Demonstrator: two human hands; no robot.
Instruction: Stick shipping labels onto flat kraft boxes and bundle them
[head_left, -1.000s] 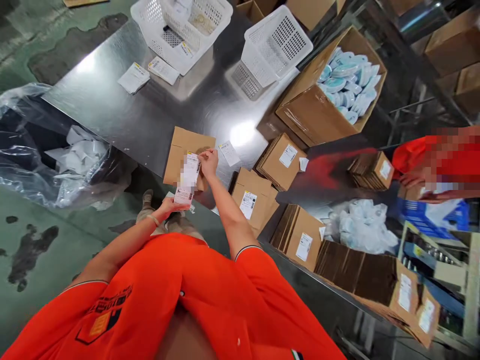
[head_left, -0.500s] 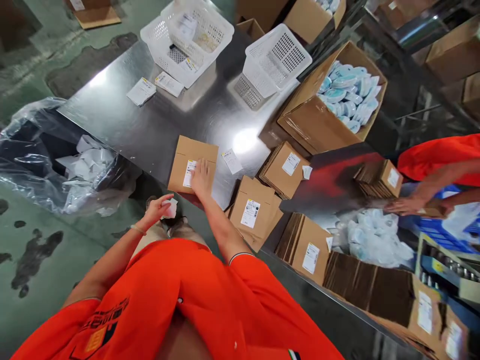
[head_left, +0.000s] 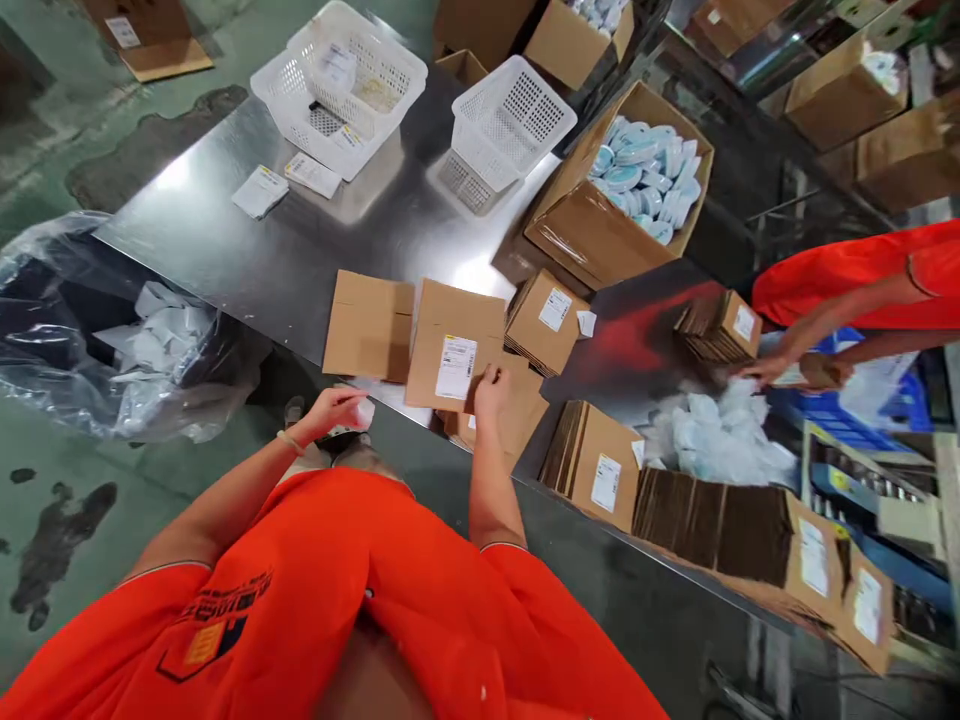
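Observation:
My right hand [head_left: 491,392] is closed on the lower right edge of a flat labelled carton [head_left: 431,370], which is raised over a pile of flat cartons [head_left: 523,400]. To its left, an unlabelled flat carton [head_left: 367,325] lies at the front edge of the metal table [head_left: 300,265]. My left hand [head_left: 335,412] pinches a small white paper [head_left: 364,413] just off the table edge. Another labelled stack [head_left: 544,322] sits behind the pile, and a big box of round white-and-teal packs [head_left: 571,235] stands beyond it.
White baskets [head_left: 412,82] [head_left: 517,120] and label stacks [head_left: 260,192] are at the back. A plastic-lined bin [head_left: 45,340] stands left. More carton stacks [head_left: 615,460] line the right edge, near another person's hands [head_left: 765,370].
My right hand has left the carton on the left and moved right, where it now holds a labelled one. The left carton shows no label now. My left hand still pinches the paper.

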